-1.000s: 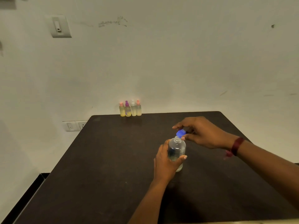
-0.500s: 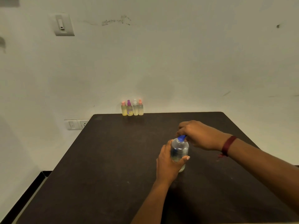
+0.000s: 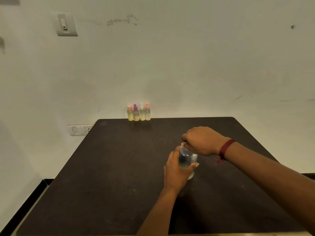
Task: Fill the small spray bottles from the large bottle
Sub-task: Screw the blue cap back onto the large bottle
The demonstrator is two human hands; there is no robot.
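Head view: left hand (image 3: 175, 173) wraps around the upright large clear bottle (image 3: 187, 157) on the dark table (image 3: 110, 167). Right hand (image 3: 202, 140) curls over its blue cap (image 3: 185, 142). Four small spray bottles (image 3: 139, 114) stand well beyond the bottle.

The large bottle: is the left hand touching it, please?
Touching: the head view shows the left hand wrapped round the large bottle.
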